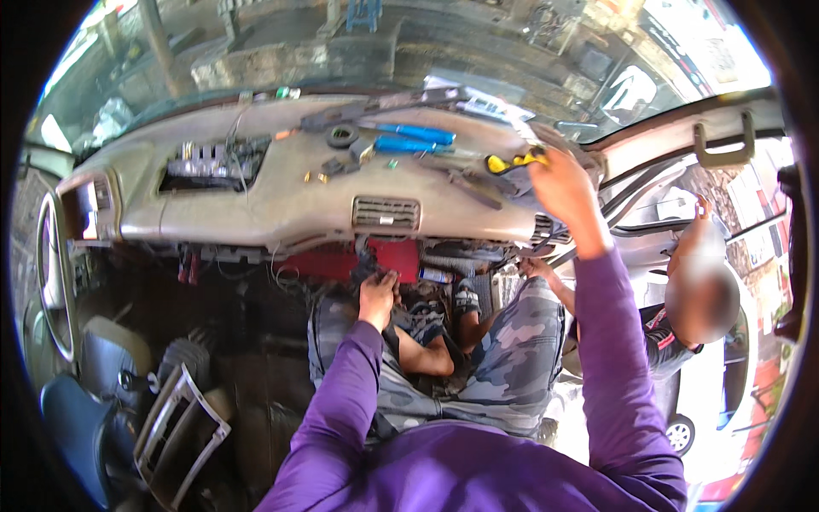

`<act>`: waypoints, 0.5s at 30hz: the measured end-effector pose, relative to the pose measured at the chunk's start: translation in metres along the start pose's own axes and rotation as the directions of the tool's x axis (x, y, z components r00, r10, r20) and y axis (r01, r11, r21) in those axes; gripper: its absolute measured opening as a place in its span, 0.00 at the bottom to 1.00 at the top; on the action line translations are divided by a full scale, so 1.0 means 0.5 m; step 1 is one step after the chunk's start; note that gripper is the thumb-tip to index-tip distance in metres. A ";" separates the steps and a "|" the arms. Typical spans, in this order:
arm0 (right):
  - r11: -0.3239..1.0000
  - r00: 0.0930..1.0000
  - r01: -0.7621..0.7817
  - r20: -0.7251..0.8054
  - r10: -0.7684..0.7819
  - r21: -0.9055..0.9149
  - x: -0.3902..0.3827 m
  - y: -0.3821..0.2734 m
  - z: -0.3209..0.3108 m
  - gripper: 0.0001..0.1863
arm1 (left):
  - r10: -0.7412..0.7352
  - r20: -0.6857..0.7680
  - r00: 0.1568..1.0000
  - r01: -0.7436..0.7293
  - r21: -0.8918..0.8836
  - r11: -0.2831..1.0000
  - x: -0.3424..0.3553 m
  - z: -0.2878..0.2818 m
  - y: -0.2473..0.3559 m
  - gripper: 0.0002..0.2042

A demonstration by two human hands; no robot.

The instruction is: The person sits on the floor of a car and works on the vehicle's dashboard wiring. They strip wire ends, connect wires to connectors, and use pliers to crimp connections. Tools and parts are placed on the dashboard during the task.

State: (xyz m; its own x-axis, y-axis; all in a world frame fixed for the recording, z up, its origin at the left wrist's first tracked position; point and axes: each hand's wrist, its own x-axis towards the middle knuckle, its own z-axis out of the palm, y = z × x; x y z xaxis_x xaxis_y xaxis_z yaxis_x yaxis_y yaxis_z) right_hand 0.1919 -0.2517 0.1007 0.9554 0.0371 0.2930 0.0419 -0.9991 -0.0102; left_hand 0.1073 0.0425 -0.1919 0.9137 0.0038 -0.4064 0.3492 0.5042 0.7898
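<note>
Purple sleeves reach into a stripped car cabin. At two o'clock the right hand (559,183) closes its grip on a yellow-handled tool (512,160) lying on the beige dashboard (256,200). Near the centre the left hand (378,294) presses into wiring beside a red panel (397,256) under the dash; whether it grasps anything cannot be told. Blue-handled screwdrivers (418,136) and small parts lie at twelve o'clock. With the trim panel (183,431) already off at seven o'clock and the cavity open, the work seems midway.
</note>
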 end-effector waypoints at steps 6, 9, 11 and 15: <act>0.683 0.972 -0.110 0.220 -0.077 0.722 -0.353 -0.129 0.043 0.17 | -0.124 0.002 0.992 0.123 -0.131 0.984 0.011 -0.001 0.000 0.07; 0.810 0.935 -0.137 0.344 -0.084 0.571 -0.459 -0.178 0.163 0.14 | -0.182 0.008 0.983 0.180 -0.195 0.964 -0.008 0.021 0.027 0.08; 0.937 0.970 0.118 0.163 -0.180 0.329 -0.463 -0.199 0.209 0.12 | -0.197 0.005 0.980 0.193 -0.220 0.956 -0.006 0.012 0.033 0.08; 0.978 0.950 0.183 0.238 -0.202 0.102 -0.420 -0.199 0.246 0.15 | -0.216 0.029 0.976 0.217 -0.220 0.951 0.003 -0.003 0.034 0.08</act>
State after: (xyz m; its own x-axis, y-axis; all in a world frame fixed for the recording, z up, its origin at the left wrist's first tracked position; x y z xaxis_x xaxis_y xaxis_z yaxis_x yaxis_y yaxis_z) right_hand 0.0232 -0.1571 -0.0776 0.9686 0.2427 0.0533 0.2455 -0.9679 -0.0534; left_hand 0.1140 0.0525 -0.1797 0.8222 -0.1299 -0.5541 0.4845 0.6705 0.5618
